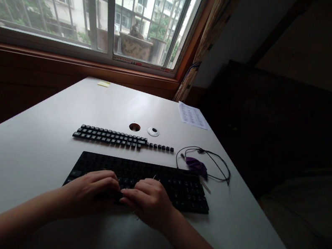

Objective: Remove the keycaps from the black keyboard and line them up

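Observation:
A black keyboard [146,167] lies across the front of the white table, with its upper rows apparently stripped of keycaps. My left hand [97,185] rests over its lower left part, fingers bent together and fingertips low at the front keys; anything in them is hidden. Close beside it, my right hand [151,200] is closed, its thumb and forefinger meeting near the left fingertips. Thin metal wires, like those of a wire keycap puller [154,177], poke out above and below the right hand. Behind the keyboard, loose black keycaps [109,136] stand in rows.
A coiled black cable [225,166], a purple cloth [196,166] and a thin light stick [205,185] lie right of the keyboard. Farther back are a round hole [134,127], its white cover [153,131], a printed sheet [193,115] and a yellow note [103,84].

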Motion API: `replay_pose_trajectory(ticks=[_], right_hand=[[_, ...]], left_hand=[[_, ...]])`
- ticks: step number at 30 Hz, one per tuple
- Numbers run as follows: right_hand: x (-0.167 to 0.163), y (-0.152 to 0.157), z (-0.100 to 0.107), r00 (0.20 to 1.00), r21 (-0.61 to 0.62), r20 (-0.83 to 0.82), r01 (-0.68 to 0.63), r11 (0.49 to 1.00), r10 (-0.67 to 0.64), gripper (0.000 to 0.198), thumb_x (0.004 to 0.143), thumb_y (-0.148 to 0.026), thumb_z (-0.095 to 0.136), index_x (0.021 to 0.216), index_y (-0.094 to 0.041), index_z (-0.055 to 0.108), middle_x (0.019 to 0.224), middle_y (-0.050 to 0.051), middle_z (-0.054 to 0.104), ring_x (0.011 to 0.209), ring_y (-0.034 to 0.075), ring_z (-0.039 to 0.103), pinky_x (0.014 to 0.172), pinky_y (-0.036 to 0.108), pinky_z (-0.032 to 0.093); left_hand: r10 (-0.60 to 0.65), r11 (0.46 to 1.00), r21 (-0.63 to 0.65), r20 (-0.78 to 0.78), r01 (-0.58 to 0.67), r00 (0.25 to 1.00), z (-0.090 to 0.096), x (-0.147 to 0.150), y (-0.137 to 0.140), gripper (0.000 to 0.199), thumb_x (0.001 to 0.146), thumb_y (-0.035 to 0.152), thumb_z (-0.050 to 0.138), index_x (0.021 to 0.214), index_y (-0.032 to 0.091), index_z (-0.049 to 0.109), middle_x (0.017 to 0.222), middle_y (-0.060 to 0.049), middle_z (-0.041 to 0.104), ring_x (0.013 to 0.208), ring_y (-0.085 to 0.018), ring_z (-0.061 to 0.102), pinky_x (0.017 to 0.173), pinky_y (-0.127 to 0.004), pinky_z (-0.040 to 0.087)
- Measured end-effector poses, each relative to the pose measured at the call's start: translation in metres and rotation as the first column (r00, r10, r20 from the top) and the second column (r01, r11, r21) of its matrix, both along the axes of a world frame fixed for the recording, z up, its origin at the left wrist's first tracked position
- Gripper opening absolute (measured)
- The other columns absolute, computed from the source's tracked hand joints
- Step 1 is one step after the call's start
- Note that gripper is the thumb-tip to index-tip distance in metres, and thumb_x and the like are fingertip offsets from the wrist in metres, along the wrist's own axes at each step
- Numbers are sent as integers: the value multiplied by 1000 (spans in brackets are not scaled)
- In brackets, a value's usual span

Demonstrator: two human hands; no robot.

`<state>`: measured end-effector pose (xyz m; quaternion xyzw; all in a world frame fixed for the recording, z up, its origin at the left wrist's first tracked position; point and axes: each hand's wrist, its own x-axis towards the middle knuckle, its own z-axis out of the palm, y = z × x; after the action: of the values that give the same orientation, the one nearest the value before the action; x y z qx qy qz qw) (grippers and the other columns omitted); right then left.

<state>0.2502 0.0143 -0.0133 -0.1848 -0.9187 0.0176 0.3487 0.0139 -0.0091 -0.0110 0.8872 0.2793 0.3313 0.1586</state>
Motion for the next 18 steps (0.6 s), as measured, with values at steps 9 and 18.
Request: replay_pose_trajectory(ticks=[9,18], right_hand=[[-2,-1,-2,1000,8,-2,-13,1000,13,20,94,-35,59,92,-18,70,67,0,64,57,12,55,55,27,40],[-2,-2,-2,1000,17,10,-5,1000,5,19,94,-34,59,93,-18,70,67,1,65,57,12,57,55,26,42]], left_hand=[[13,1000,25,-19,-12,1000,-1,1,0,14,87,12,57,99,18,56,87,-5,62,73,-14,59,64,-23,48],[27,998,52,-44,-25,999,-5,0,0,14,88,12,56,101,18,56,89,-5,62,75,-15,59,65,-24,49]])
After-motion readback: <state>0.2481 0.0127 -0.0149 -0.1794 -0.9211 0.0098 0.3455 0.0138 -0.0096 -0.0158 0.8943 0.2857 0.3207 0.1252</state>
